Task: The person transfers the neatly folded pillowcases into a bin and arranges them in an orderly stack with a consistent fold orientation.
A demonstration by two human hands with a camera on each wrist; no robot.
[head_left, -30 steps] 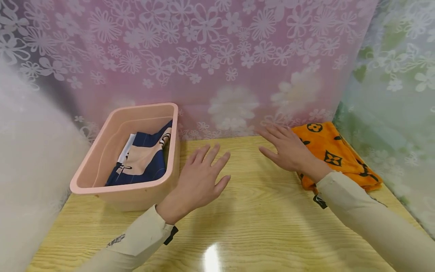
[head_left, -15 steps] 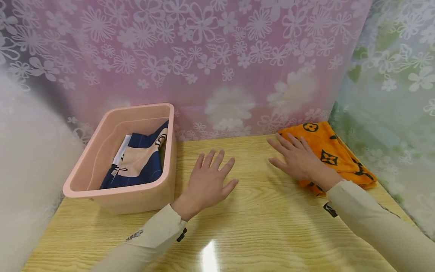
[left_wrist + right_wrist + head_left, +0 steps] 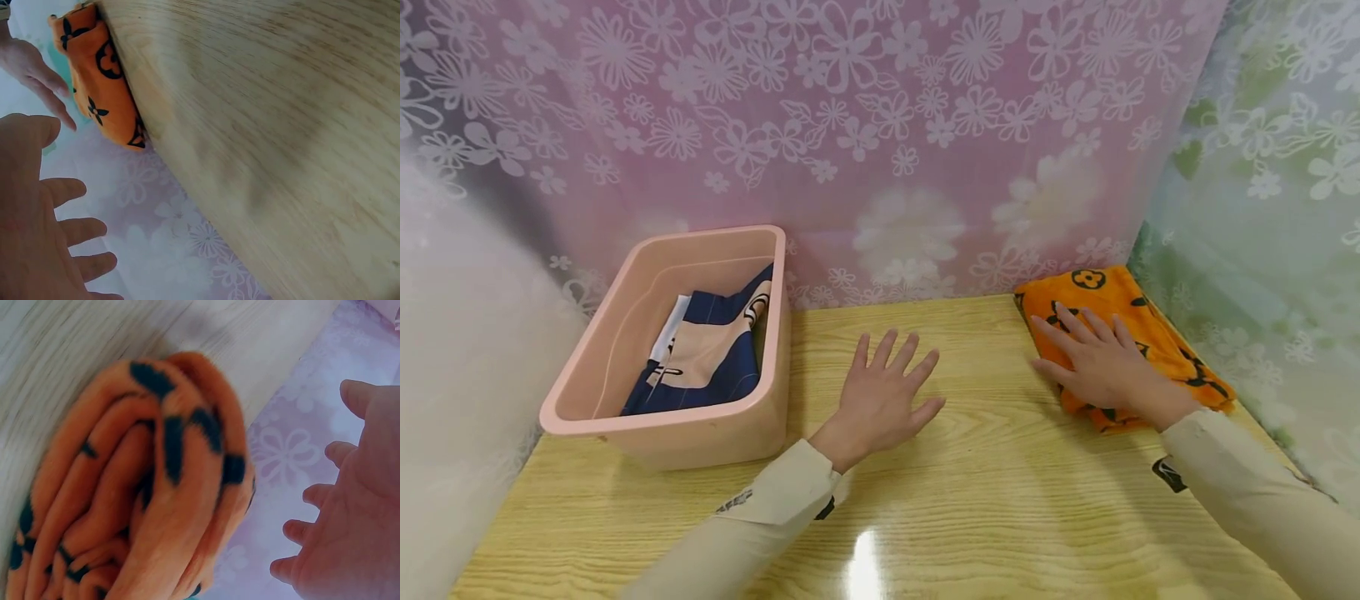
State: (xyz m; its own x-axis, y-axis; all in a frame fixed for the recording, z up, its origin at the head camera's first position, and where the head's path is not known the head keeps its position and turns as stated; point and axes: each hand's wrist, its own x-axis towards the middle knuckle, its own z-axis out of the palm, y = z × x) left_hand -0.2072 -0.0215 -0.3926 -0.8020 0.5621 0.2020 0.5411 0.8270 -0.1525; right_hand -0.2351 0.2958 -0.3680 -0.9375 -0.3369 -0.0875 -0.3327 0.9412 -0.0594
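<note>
A folded orange cloth (image 3: pixel 1120 321) with dark flower marks lies at the table's back right. My right hand (image 3: pixel 1108 367) hovers above its front left part, fingers spread; in the right wrist view a gap shows between that hand (image 3: pixel 350 500) and the layered folds of the cloth (image 3: pixel 181 531). Over the middle of the table my left hand (image 3: pixel 880 404) hangs with fingers apart, holding nothing. The left wrist view shows the left hand (image 3: pixel 37 219) away from the wood, and the orange cloth (image 3: pixel 100 81) farther off.
A pink plastic tub (image 3: pixel 662 427) stands at the left, with a folded navy and beige cloth (image 3: pixel 707 350) inside. Flowered curtains (image 3: pixel 880 150) hang behind and at both sides of the wooden table (image 3: pixel 955 517).
My right hand has moved right, over the orange cloth. The left hand has also shifted right, away from the tub. Both hands stay spread, and the cloths lie as before.
</note>
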